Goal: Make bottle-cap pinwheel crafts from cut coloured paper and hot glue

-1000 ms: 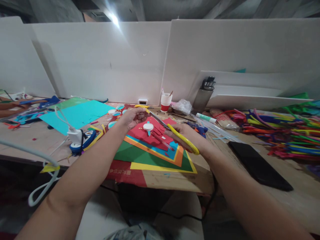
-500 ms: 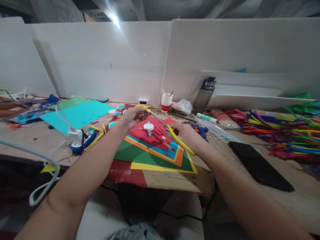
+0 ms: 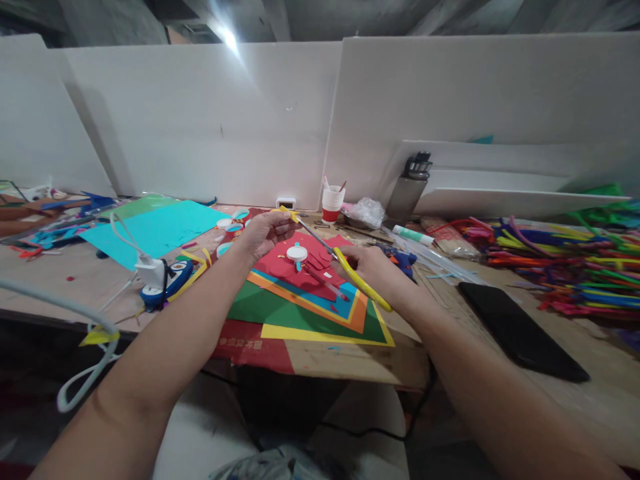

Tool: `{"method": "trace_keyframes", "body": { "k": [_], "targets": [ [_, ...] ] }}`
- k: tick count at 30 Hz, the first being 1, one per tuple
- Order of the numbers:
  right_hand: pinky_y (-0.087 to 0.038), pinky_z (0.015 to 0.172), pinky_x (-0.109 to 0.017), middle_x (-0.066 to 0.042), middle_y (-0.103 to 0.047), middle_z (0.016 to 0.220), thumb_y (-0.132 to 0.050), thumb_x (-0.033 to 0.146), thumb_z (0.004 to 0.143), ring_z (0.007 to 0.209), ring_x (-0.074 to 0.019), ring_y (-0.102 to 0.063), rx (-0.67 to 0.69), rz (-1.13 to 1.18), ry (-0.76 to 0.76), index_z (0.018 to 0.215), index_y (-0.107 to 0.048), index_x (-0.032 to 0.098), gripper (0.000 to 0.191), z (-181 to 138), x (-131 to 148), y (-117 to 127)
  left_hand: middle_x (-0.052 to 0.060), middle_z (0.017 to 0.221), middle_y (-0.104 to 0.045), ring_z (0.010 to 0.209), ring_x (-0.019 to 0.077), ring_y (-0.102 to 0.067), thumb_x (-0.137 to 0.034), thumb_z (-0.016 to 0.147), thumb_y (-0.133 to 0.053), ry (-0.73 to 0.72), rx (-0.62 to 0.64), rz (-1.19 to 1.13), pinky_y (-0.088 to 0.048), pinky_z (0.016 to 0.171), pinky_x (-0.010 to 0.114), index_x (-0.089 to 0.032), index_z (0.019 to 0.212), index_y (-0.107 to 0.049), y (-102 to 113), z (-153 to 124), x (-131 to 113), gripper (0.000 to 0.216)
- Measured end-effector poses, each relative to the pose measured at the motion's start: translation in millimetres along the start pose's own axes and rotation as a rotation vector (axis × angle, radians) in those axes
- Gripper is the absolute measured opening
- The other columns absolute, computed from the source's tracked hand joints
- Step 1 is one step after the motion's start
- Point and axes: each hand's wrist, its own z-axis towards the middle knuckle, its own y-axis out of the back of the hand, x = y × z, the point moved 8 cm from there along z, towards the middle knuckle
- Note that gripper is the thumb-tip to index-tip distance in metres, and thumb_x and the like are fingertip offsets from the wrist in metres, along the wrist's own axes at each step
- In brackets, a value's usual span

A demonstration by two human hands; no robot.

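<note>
Between the fingertips of my left hand point(image 3: 267, 233) is a small yellow paper piece point(image 3: 290, 213). My right hand point(image 3: 370, 270) is closed around the yellow handles of a pair of scissors point(image 3: 363, 283). Their metal blades point up and left, with the tips at the yellow piece. Below both hands lies a stack of coloured sheets, with red paper point(image 3: 273, 267) on top and a green sheet point(image 3: 255, 310) lower down. On the red paper rest a white disc point(image 3: 297, 254) with blue strips, several red cut-outs and a pen point(image 3: 327, 283).
To the right lie a black phone point(image 3: 520, 330), a glue stick point(image 3: 413, 236) and many pipe cleaners point(image 3: 575, 260). Paper cups point(image 3: 333, 203) and a bottle point(image 3: 409, 190) stand at the back. A turquoise sheet point(image 3: 155, 230) and a plugged charger point(image 3: 153, 272) are left. Another person's arm point(image 3: 20, 223) shows far left.
The yellow paper piece has turned slightly between my left fingertips at the scissor tips. Both hands stay in almost the same place.
</note>
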Motion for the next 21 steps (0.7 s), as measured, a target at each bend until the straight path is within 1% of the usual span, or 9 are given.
{"method": "trace_keyframes", "body": {
  "k": [6, 11, 17, 21],
  "targets": [
    [-0.029, 0.055, -0.023, 0.002, -0.055, 0.062, -0.056, 0.039, 0.078, 0.057, -0.0103, -0.04, -0.012, 0.009, 0.002, 0.072, -0.064, 0.017, 0.025, -0.3, 2.1, 1.4, 0.007, 0.077, -0.072, 0.068, 0.0141, -0.069, -0.01, 0.073, -0.062, 0.001, 0.006, 0.002, -0.053, 0.066, 0.024, -0.011, 0.077, -0.066, 0.1, 0.7, -0.2, 0.007],
    [-0.03, 0.055, -0.023, 0.002, -0.055, 0.061, -0.057, 0.043, 0.077, 0.056, -0.0108, -0.041, -0.009, 0.023, 0.008, 0.074, -0.066, 0.017, 0.028, -0.3, 2.2, 0.5, 0.007, 0.079, -0.072, 0.07, 0.0146, -0.07, -0.01, 0.073, -0.062, 0.0, 0.006, 0.016, -0.053, 0.066, 0.024, -0.011, 0.079, -0.066, 1.1, 0.8, 0.0, 0.008],
    [-0.032, 0.055, -0.024, 0.001, -0.057, 0.061, -0.057, 0.043, 0.076, 0.057, -0.0118, -0.044, -0.011, 0.035, 0.015, 0.076, -0.068, 0.017, 0.029, 0.1, 3.7, 1.2, 0.006, 0.075, -0.072, 0.069, 0.0138, -0.069, -0.01, 0.073, -0.063, 0.002, 0.017, 0.002, -0.053, 0.066, 0.024, -0.012, 0.078, -0.066, 0.0, 0.4, 0.7, 0.007],
    [-0.033, 0.056, -0.024, 0.0, -0.061, 0.064, -0.057, 0.047, 0.076, 0.059, -0.013, -0.048, -0.005, 0.032, -0.015, 0.077, -0.069, 0.017, 0.032, -1.5, 2.8, 1.7, 0.006, 0.077, -0.072, 0.069, 0.0139, -0.069, -0.01, 0.073, -0.063, 0.002, 0.005, 0.016, -0.053, 0.067, 0.025, -0.012, 0.078, -0.065, 1.4, 0.6, 1.1, 0.006]
  ]
}}
